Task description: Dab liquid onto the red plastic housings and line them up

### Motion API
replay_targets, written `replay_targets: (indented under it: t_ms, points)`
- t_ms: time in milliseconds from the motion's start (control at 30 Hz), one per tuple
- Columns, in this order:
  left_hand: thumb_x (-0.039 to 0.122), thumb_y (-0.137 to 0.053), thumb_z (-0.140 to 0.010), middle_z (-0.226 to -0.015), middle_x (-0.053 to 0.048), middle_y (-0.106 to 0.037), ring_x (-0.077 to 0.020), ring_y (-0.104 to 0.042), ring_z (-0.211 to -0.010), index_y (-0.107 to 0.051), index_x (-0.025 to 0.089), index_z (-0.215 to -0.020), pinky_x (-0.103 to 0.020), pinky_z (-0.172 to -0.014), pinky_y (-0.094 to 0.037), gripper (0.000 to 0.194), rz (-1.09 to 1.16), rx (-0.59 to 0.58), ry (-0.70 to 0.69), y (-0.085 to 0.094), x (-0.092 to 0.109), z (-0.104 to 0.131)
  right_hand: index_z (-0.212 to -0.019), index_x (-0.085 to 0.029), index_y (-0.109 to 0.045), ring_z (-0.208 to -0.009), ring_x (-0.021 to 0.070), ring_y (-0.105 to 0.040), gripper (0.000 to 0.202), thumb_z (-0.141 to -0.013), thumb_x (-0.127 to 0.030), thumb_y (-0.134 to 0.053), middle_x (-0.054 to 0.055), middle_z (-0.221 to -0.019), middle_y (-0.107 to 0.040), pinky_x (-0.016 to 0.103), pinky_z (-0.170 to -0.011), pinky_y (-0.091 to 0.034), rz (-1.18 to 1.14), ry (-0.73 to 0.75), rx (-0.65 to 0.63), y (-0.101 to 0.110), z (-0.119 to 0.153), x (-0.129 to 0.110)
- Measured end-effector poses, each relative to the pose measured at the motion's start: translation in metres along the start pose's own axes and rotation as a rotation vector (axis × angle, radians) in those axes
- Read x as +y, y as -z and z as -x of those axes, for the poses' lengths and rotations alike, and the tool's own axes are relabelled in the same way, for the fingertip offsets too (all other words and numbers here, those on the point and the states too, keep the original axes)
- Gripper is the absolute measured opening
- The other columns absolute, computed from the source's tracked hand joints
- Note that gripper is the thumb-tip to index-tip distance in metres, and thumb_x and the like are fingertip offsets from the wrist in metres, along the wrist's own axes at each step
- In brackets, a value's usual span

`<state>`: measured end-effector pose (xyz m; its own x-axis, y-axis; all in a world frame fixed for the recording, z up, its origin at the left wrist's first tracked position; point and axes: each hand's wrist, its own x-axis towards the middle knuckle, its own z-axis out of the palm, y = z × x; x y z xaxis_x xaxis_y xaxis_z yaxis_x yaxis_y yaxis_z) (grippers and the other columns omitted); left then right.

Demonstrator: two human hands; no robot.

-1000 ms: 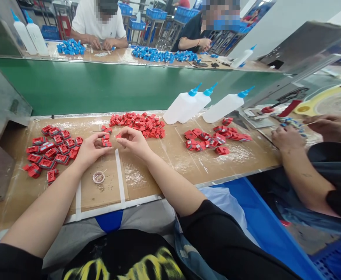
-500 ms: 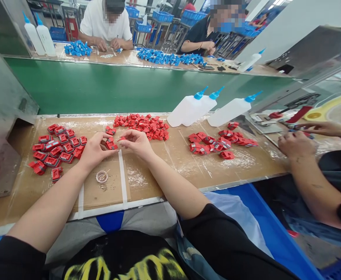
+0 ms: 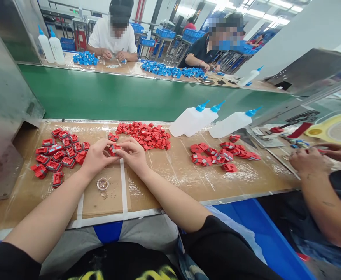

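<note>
Between my two hands is a small red plastic part [image 3: 114, 150] with some grey on it. My left hand [image 3: 97, 155] grips it from the left, and the fingers of my right hand [image 3: 133, 154] press on its right side. Left of my hands lies a group of red parts with grey edges [image 3: 60, 154]. Behind my right hand is a heap of smaller red pieces [image 3: 147, 134]. A small round clear dish [image 3: 102, 184] stands on the table nearer to me, with a thin stick in it.
White squeeze bottles [image 3: 187, 122] with blue nozzles stand behind, right of the heap. More red parts [image 3: 222, 153] lie to the right. A co-worker's hands [image 3: 313, 157] work at the far right. Across the green divider [image 3: 106, 93] two people sit by blue pieces [image 3: 161, 70].
My right hand has moved left and now meets the red part in my left hand; before, it held a small red piece slightly apart. The camera view has tilted upward a little.
</note>
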<state>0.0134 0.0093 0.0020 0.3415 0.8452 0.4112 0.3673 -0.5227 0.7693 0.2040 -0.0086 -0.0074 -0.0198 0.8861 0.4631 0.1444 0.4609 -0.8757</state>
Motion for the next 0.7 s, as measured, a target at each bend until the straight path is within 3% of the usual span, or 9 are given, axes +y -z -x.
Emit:
replay_targets:
  t_ms: [100,167,267,333,400,500,567,700]
  points:
    - [0.034,-0.084,-0.087,-0.117,-0.008,-0.075,-0.0243,-0.073,-0.107,-0.070,0.023,-0.121,-0.041,-0.093,-0.062,0.038,-0.120,0.061,-0.172,0.004,0.000,-0.001,-0.104,-0.025,-0.081,-0.085,0.0171,-0.062,0.028,-0.087,-0.047,-0.083,0.005,-0.099,-0.067,0.032,-0.071,-0.054,0.033,0.002,0.042,0.000,0.004,-0.007]
    - [0.031,-0.081,-0.090,-0.121,-0.008,-0.075,-0.0256,-0.071,-0.116,-0.070,0.024,-0.124,-0.045,-0.101,-0.060,0.036,-0.190,0.060,-0.285,0.008,0.000,-0.003,-0.111,-0.025,-0.077,-0.092,0.0180,-0.066,0.039,-0.083,-0.050,-0.086,0.006,-0.108,-0.069,0.033,-0.077,-0.059,-0.088,-0.094,0.007,0.001,0.002,-0.006]
    - [0.032,-0.078,-0.093,-0.128,-0.009,-0.074,-0.0279,-0.066,-0.130,-0.071,0.026,-0.126,-0.051,-0.112,-0.055,0.034,-0.192,0.004,-0.411,0.014,0.003,-0.006,-0.125,-0.024,-0.068,-0.109,0.0219,-0.071,0.059,-0.078,-0.053,-0.089,0.008,-0.121,-0.072,0.038,-0.095,-0.062,-0.332,-0.260,-0.232,0.004,-0.003,-0.002]
    - [0.033,-0.074,-0.096,-0.133,-0.009,-0.073,-0.0289,-0.060,-0.140,-0.073,0.028,-0.126,-0.053,-0.118,-0.051,0.031,-0.149,-0.048,-0.428,0.017,0.005,-0.007,-0.123,-0.022,-0.068,-0.111,0.0230,-0.071,0.055,-0.081,-0.053,-0.086,0.008,-0.118,-0.074,0.041,-0.100,-0.061,-0.415,-0.299,-0.393,0.007,-0.005,0.000]
    - [0.038,-0.075,-0.096,-0.143,-0.010,-0.068,-0.0300,-0.056,-0.146,-0.072,0.029,-0.131,-0.054,-0.123,-0.046,0.036,-0.088,-0.117,-0.357,0.017,0.007,-0.008,-0.116,-0.020,-0.068,-0.107,0.0220,-0.072,0.046,-0.086,-0.051,-0.082,0.007,-0.112,-0.075,0.040,-0.099,-0.061,-0.440,-0.302,-0.426,0.007,-0.005,0.001]
    - [0.055,-0.082,-0.085,-0.158,-0.014,-0.056,-0.0346,-0.052,-0.149,-0.059,0.030,-0.150,-0.053,-0.121,-0.048,0.073,0.126,-0.272,-0.132,0.014,0.006,-0.008,-0.113,-0.019,-0.066,-0.102,0.0201,-0.072,0.040,-0.088,-0.047,-0.081,0.006,-0.109,-0.074,0.038,-0.097,-0.060,-0.441,-0.296,-0.378,0.003,-0.002,0.000]
    - [0.063,-0.085,-0.079,-0.158,-0.017,-0.057,-0.0376,-0.056,-0.145,-0.052,0.026,-0.157,-0.051,-0.117,-0.052,0.092,0.266,-0.347,0.030,0.009,0.005,-0.009,-0.108,-0.019,-0.065,-0.101,0.0199,-0.071,0.038,-0.087,-0.045,-0.082,0.005,-0.107,-0.073,0.037,-0.095,-0.060,-0.439,-0.291,-0.363,-0.002,-0.001,-0.002]
    - [0.059,-0.089,-0.074,-0.134,-0.014,-0.073,-0.0362,-0.069,-0.125,-0.066,0.019,-0.139,-0.049,-0.109,-0.056,0.080,0.318,-0.335,0.144,0.001,0.009,-0.012,-0.108,-0.020,-0.064,-0.103,0.0204,-0.070,0.035,-0.087,-0.042,-0.081,0.006,-0.106,-0.073,0.037,-0.097,-0.059,-0.431,-0.248,-0.323,-0.009,0.000,-0.005]
